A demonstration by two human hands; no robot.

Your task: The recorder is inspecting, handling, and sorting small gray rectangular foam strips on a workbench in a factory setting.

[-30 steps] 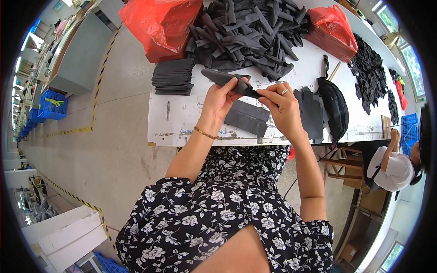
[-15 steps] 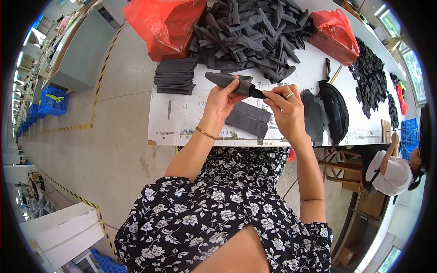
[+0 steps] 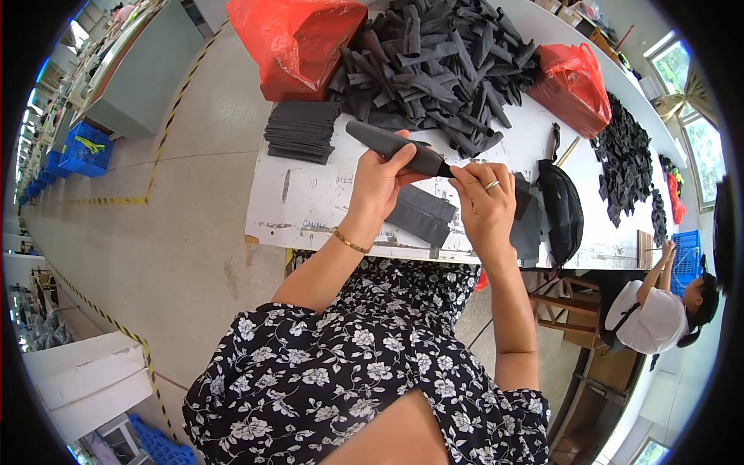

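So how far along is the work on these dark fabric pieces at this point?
Done, apparently: a neat stack at the table's left and a few flat pieces under the hands. In hand: the left hand grips one dark piece while the right hand pinches its end. Left: the big loose heap behind looks unsorted, so most remains.

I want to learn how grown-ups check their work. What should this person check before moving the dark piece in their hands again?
1. Left hand grips the dark piece: ok.
2. Right hand pinches its right end: ok.
3. Piece held above the white table, apart from the loose heap: ok.
4. Neat stack sits squarely on the table: ok.
5. Flat dark pieces lie below the hands: ok.
6. Piece fully shaped inside: cannot tell.
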